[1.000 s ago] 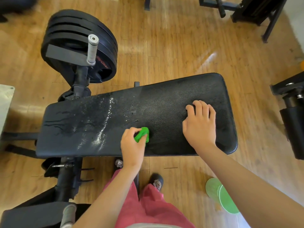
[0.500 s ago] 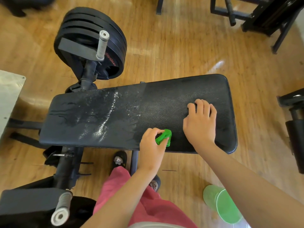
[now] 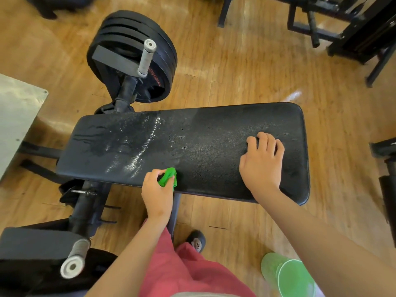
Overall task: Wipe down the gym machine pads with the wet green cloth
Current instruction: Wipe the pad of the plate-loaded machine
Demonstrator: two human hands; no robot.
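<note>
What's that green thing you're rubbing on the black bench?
It is a wet cloth, and a person is wiping a gym pad with it. The left hand grips the bunched cloth at the pad's near edge, about midway along. The right hand rests on the pad's right part with bent fingers and holds nothing. The pad's left part shines with water drops and streaks; the right part looks dull.

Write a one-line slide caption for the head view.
Left hand grips the green cloth at the near edge of the black pad; right hand rests on it.
</note>
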